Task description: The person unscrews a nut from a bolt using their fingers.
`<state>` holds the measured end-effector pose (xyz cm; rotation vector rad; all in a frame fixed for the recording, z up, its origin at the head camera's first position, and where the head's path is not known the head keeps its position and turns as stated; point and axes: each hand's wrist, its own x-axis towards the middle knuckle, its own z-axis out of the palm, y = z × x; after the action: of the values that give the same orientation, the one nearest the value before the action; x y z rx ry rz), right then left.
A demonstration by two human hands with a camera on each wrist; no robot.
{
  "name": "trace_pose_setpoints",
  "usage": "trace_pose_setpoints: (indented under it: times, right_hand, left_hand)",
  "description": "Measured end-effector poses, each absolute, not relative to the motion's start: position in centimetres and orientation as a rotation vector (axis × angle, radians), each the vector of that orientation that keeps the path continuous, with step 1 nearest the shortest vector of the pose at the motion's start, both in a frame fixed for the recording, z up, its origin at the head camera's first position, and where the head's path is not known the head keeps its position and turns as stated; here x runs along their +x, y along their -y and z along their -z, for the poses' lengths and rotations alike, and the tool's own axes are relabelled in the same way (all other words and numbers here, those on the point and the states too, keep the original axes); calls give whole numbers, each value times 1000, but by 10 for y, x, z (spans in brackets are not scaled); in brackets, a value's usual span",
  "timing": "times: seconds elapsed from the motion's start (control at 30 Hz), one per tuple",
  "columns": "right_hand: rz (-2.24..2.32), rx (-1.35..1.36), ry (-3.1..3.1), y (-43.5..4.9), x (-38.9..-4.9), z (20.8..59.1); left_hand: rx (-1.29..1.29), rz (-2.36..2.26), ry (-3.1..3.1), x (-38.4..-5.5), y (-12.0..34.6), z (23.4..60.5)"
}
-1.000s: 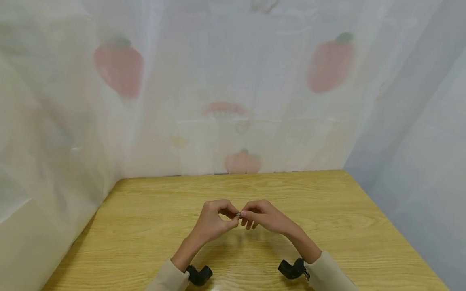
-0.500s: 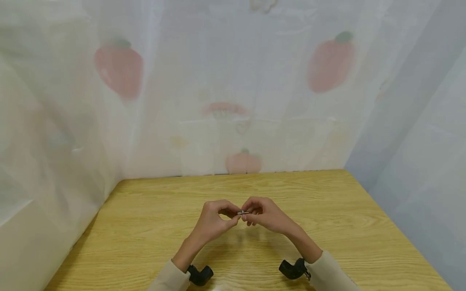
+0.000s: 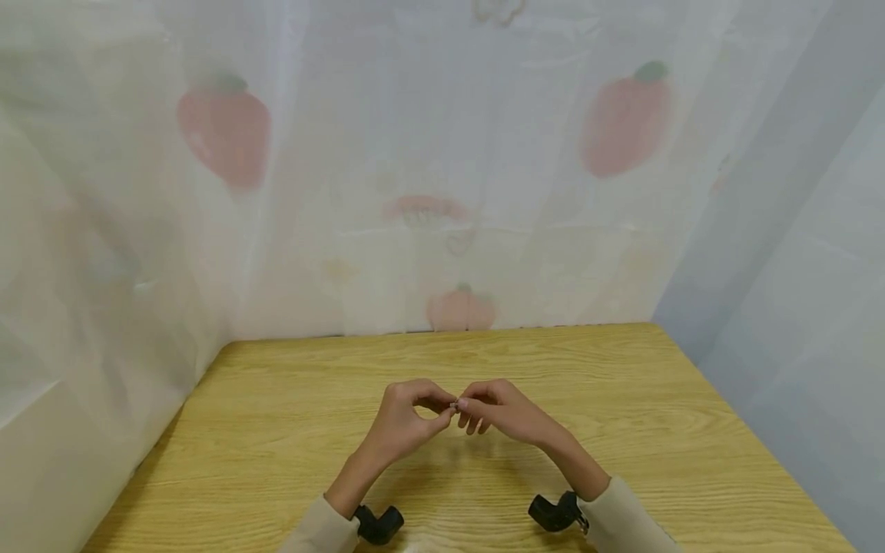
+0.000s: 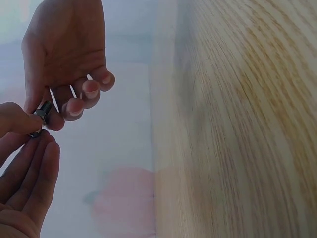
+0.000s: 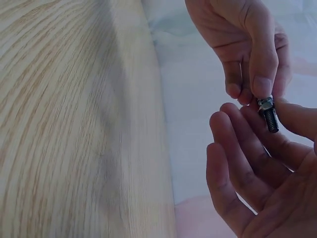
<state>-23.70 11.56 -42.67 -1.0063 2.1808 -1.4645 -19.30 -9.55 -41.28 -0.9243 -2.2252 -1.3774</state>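
Observation:
Above the table, both hands meet at a small metal bolt [image 5: 272, 122]. My left hand [image 3: 406, 418] pinches its head end between thumb and forefinger, so the head is mostly covered. A hex nut [image 5: 266, 106] sits around the shank close to the left fingertips, with bare thread sticking out beyond it. My right hand [image 3: 508, 412] has thumb and forefinger on either side of the nut, pinching it; its other fingers are loosely bent below. In the left wrist view, the dark threaded end [image 4: 46, 106] points toward the right palm.
A wood-grain table [image 3: 311, 384] lies under the hands. Pale sheeting [image 3: 346, 153] with blurred strawberry prints hangs behind it and along both sides. Black wrist-worn devices [image 3: 379, 524] sit by the beige cuffs.
Half a second ago the right fingers were drawn back with more of the bolt showing; now they close around the nut again, as one second ago. The left hand has stayed put.

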Motion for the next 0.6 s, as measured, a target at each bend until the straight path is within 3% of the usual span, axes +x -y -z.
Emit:
trace_pose_setpoints:
  times: [0.6]
  right_hand:
    - [1525,-1013,-2191,-117,-238,427]
  left_hand:
    - [-910,1376,2230,-193,96,413]
